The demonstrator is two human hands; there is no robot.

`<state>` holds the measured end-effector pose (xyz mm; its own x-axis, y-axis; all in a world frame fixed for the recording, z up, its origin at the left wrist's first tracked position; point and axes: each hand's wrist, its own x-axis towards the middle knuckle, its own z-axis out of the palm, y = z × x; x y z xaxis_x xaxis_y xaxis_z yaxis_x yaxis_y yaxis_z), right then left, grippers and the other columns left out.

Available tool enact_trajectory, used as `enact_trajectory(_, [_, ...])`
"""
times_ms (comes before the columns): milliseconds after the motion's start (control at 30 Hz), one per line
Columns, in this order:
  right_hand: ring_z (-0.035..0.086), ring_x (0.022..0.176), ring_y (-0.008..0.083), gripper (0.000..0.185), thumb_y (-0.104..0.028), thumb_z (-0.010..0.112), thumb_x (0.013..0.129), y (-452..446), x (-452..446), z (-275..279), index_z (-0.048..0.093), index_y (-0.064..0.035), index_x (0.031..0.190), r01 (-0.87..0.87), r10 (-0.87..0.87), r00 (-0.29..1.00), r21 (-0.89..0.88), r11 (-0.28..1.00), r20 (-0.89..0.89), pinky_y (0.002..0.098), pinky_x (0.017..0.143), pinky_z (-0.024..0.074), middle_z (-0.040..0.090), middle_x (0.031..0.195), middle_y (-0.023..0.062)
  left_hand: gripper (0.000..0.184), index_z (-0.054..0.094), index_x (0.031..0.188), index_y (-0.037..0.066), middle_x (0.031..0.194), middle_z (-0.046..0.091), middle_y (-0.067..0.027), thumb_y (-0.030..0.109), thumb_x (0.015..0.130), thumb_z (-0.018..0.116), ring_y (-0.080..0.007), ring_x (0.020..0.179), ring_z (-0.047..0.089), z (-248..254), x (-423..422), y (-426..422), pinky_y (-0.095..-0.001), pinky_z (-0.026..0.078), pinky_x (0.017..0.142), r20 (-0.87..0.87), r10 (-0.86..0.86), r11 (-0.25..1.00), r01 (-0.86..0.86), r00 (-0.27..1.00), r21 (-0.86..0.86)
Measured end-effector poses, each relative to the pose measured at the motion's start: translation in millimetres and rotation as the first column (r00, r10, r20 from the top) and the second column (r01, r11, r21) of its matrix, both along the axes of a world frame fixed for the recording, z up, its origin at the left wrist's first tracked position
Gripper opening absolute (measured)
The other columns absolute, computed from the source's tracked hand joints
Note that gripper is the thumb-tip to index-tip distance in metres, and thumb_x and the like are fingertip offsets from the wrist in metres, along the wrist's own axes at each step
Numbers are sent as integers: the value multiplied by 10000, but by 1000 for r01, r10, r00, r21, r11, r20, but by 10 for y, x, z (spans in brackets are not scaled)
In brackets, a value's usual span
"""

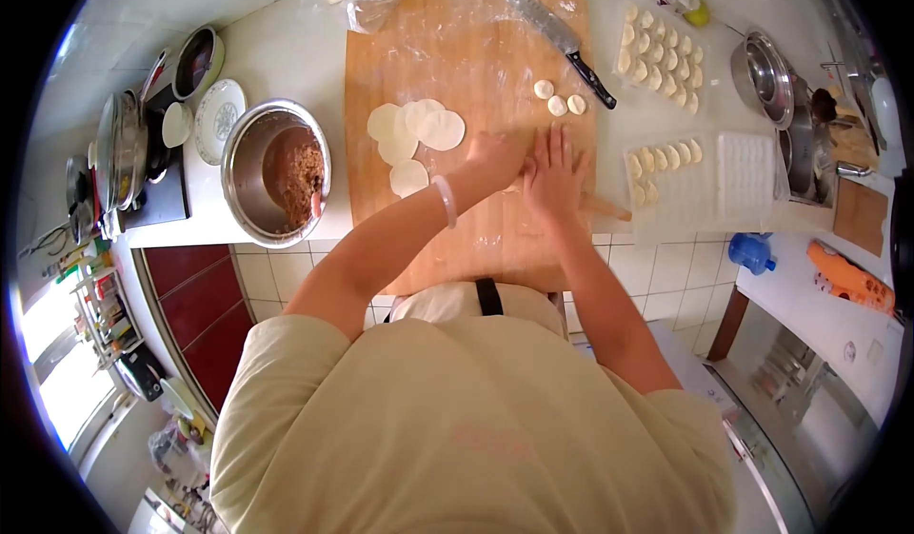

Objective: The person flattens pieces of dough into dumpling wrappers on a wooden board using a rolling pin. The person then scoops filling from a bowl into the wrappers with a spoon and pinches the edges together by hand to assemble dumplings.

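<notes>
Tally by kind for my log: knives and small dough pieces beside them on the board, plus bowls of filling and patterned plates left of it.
Knife: 1
Small dough pieces: 3
Filling bowl: 1
Patterned plate: 1
Total: 6

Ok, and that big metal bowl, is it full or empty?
Neither: the metal bowl is partly full, with brown filling heaped toward the picture's right and bare wall showing at left.

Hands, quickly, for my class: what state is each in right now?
Left hand: blurred; open or closed, and any hold, cannot be told.
Right hand: open, fingers extended, over the board; wooden pin juts out beside it.
</notes>
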<state>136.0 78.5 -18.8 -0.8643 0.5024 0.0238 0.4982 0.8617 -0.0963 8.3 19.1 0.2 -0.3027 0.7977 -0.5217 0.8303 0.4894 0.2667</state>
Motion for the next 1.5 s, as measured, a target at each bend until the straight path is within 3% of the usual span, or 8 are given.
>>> enact_trajectory(133, [263, 1405, 296, 535, -301, 407, 946, -292, 271, 42, 378, -36, 1410, 49, -48, 999, -82, 995, 15, 607, 1109, 122, 318, 1497, 153, 202, 698, 949, 176, 950, 693, -55, 313, 805, 664, -256, 911, 661, 59, -9, -181, -392, 510, 751, -11, -59, 998, 59, 998, -13])
enact_trajectory(200, [260, 1406, 296, 529, -305, 402, 949, -579, 516, 72, 389, -34, 1403, 42, -40, 999, -88, 995, 25, 608, 1109, 119, 320, 1496, 149, 155, 701, 941, 189, 952, 689, -59, 263, 822, 634, -252, 908, 658, -127, -34, -332, -384, 512, 732, 246, 333, 905, -382, 910, 188])
enact_trajectory(400, [260, 1407, 297, 548, -322, 397, 958, -53, -38, -14, 381, 3, 1399, -5, 5, 999, -9, 1000, -41, 626, 1100, 107, 317, 1499, 148, 160, 689, 957, 171, 960, 682, -77, 196, 833, 590, -270, 909, 651, 32, -39, -98, -387, 515, 728, 87, 72, 996, -67, 994, -62])
enact_trajectory(667, [251, 1402, 340, 572, -380, 471, 920, -426, 293, 74, 435, -13, 1358, 58, -61, 998, -100, 993, -25, 632, 1103, 97, 317, 1480, 212, 204, 679, 970, 89, 999, 681, -100, 228, 852, 590, -284, 926, 664, -60, -55, -422, -382, 533, 761, 190, 305, 941, -326, 933, 91])
enact_trajectory(833, [255, 1405, 301, 561, -356, 427, 947, -7, -89, -33, 397, -21, 1396, 37, -36, 998, 23, 999, -46, 619, 1104, 110, 285, 1500, 206, 197, 685, 992, 162, 987, 687, -82, 205, 812, 618, -265, 933, 655, -44, -54, -195, -401, 510, 791, -176, -20, 994, 38, 984, 100])
enact_trajectory(1033, [256, 1405, 295, 556, -358, 439, 933, -680, 559, 48, 417, -46, 1392, 55, -52, 998, -109, 993, 22, 602, 1114, 112, 300, 1501, 178, 191, 700, 966, 163, 980, 676, -73, 219, 790, 651, -263, 975, 628, 35, -78, -361, -406, 508, 803, 156, 354, 933, -360, 922, 11])
enact_trajectory(1233, [267, 1399, 321, 582, -356, 440, 936, 7, -130, -41, 388, -1, 1395, 54, -50, 996, 44, 998, -77, 613, 1109, 102, 312, 1484, 210, 226, 691, 1006, 162, 981, 684, -87, 239, 801, 637, -259, 994, 632, -39, -20, -86, -409, 512, 794, -62, 130, 991, -127, 990, 44])
enact_trajectory(1500, [255, 1406, 302, 570, -355, 452, 920, -482, 356, -7, 422, -12, 1375, 78, -81, 996, -99, 992, -35, 625, 1107, 96, 309, 1490, 201, 190, 702, 969, 154, 960, 681, -87, 233, 821, 614, -251, 994, 631, 37, -73, -308, -395, 515, 793, 120, 264, 964, -267, 957, 8])
